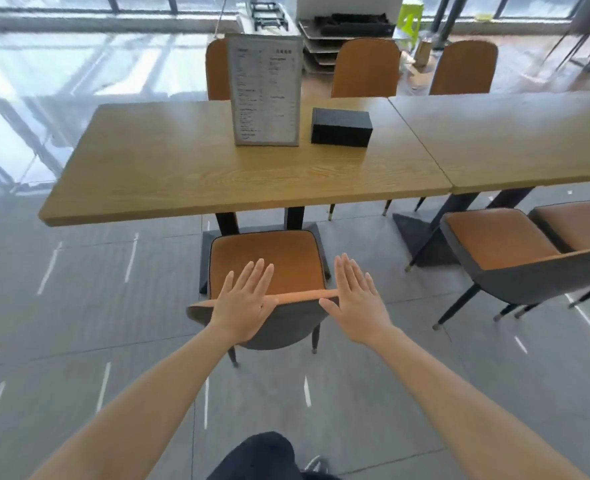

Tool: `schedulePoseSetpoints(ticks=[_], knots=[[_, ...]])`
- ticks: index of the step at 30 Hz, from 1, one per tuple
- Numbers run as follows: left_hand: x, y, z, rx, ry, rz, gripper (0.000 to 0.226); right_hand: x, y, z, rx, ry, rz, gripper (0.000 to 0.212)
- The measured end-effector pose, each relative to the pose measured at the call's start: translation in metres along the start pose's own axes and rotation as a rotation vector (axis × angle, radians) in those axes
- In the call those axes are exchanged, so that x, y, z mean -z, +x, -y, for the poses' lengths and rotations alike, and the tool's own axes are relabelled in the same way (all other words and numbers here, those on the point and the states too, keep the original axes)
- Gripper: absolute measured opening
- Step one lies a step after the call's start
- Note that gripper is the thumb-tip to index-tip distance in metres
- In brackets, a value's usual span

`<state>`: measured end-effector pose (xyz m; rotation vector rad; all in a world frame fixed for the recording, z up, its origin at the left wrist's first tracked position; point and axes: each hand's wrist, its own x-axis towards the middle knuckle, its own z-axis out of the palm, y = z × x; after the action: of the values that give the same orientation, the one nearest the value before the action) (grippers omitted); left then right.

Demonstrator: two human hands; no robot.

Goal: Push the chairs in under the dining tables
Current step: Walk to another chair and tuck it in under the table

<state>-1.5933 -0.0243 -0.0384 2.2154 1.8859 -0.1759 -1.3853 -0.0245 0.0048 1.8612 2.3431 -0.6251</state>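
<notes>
Orange seat, grey back chair (265, 261); light wood table (182, 168); black box (341, 128).

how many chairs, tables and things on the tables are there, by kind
orange chairs: 6, namely the near chair, two to its right, three across the tables
wooden tables: 2
menu stand: 1
black box: 1
total: 10
</notes>
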Motion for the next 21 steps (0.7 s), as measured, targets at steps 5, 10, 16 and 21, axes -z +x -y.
schedulePoseSetpoints(ticks=[5,10,16,21], knots=[[-0.001,-0.011,-0.011,0.109,-0.043,0.005,0.071,-0.006,0.014,-0.006,0.099,-0.041,0.054,0.074],[0.003,0.001,-0.021,0.140,-0.049,-0.005,0.064,-0.005,0.033,-0.005,0.160,-0.066,0.053,0.074],[0.012,0.049,-0.038,0.078,-0.062,-0.066,0.066,0.013,0.056,-0.025,0.143,-0.055,0.020,0.073],[0.023,0.100,-0.079,-0.064,-0.058,-0.081,0.063,0.036,0.061,-0.072,0.041,-0.014,-0.029,0.072]])
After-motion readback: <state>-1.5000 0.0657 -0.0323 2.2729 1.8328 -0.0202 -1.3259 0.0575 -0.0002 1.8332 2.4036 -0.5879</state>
